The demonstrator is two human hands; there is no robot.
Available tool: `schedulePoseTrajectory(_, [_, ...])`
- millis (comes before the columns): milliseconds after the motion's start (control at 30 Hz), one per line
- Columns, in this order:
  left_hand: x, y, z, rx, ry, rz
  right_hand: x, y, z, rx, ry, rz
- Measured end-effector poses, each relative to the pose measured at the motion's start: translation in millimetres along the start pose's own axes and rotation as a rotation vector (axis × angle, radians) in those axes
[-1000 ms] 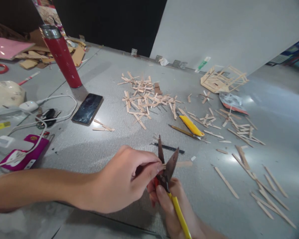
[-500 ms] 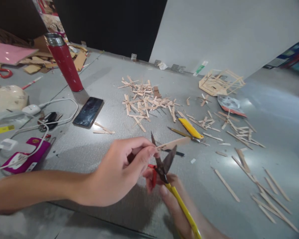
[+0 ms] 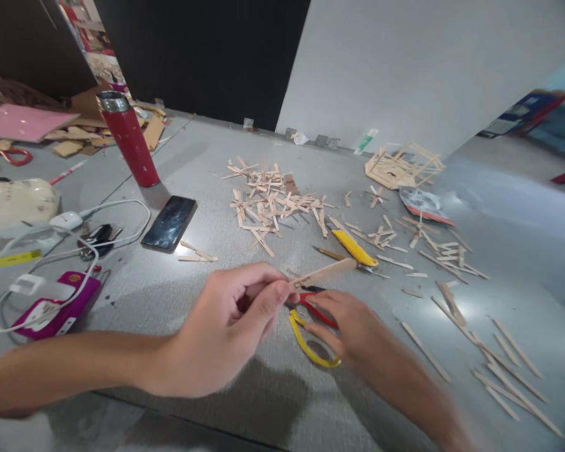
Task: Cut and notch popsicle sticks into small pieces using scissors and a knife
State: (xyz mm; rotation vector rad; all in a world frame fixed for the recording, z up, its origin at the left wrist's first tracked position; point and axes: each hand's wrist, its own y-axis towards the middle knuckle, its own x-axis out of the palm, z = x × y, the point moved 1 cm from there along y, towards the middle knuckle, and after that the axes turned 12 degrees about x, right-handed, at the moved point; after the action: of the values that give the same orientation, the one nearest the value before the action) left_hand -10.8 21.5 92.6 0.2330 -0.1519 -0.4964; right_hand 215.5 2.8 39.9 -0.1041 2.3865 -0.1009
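Note:
My left hand [image 3: 230, 326] pinches a wooden craft stick [image 3: 329, 271] between thumb and fingertips, its free end pointing right and slightly upward. My right hand [image 3: 353, 326] is on the scissors [image 3: 300, 343], its fingers at the red handle and its thumb by the yellow one. The scissors lie low, close to the tabletop, and my left hand covers most of their blades. Just beyond the stick are a yellow utility knife [image 3: 354, 247] and a pencil [image 3: 328, 253]. A small dark strip [image 3: 312, 289] shows beneath the stick.
A heap of short sticks [image 3: 282, 204] lies mid-table, with more strips [image 3: 513, 376] at right. A stick-built frame [image 3: 400, 168] stands at the back. To the left are a phone [image 3: 169, 223], a red bottle [image 3: 132, 144], a white cable [image 3: 144, 207] and a purple box [image 3: 70, 301].
The scissors have left the stick and turned from blades-up to lying low beside my left hand. My right hand has shifted from below the handles to above them. The left hand keeps its pinch.

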Motion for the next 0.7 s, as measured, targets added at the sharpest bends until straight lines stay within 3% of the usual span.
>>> schedulePoseTrajectory(67, [1.7, 0, 0, -0.016, -0.047, -0.042, -9, 0, -24, -0.003, 0.098, -0.077])
schedulePoseTrajectory(133, [3.3, 0, -1, -0.039, -0.085, -0.077, -12, 0, -46, -0.033, 0.428, -0.160])
schedulePoseTrajectory(267, [4.5, -2, -1, -0.063, -0.119, -0.094, -2, 2, -62, -0.075, 0.872, -0.263])
schedulePoseTrajectory(400, [3.9, -5, 0, -0.059, -0.091, -0.099, 6, 5, -58, -0.104, 1.004, -0.303])
schedulePoseTrajectory(700, [5.4, -4, -5, -0.071, -0.105, -0.097, 8, 6, -57, -0.034, 1.075, -0.329])
